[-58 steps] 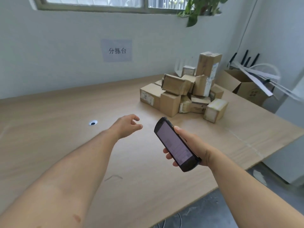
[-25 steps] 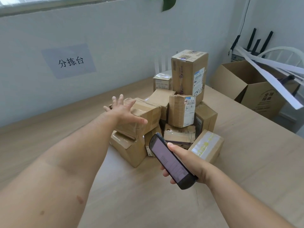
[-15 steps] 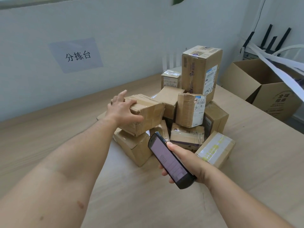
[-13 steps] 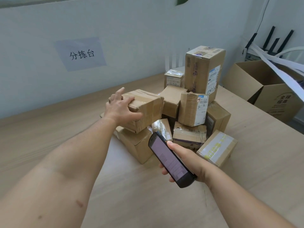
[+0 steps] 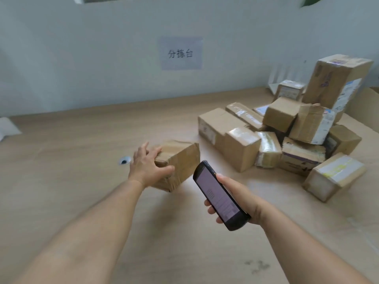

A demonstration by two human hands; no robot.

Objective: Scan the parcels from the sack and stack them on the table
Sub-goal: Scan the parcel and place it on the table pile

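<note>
The job looked to be in its early part: one box [image 5: 180, 158] sat apart from the rest, near the middle of the desk [image 5: 71, 181], tilted, with the left hand [image 5: 148, 167] gripping it, fingers over the top and thumb along the near side. The right hand [image 5: 238, 193] was curled round a scanner [image 5: 218, 198], screen up, its front end just beside the box, so a scan seemed about to happen rather than finished. To the right a loose heap of boxes [image 5: 287, 136] lay tumbled against one another, not in any tidy stack, and most of the work appeared to remain. No sack showed anywhere. Whether the held box's lower corner touched the desk or hung just above it could not be told, and no label was visible on its near faces. The scanner screen was too blurred to read. The tall box at the heap's far right was cut off by the frame edge. A sign [image 5: 180, 53] hung on the wall, and a round hole [image 5: 125, 160] sat in the desk left of the hand.
</note>
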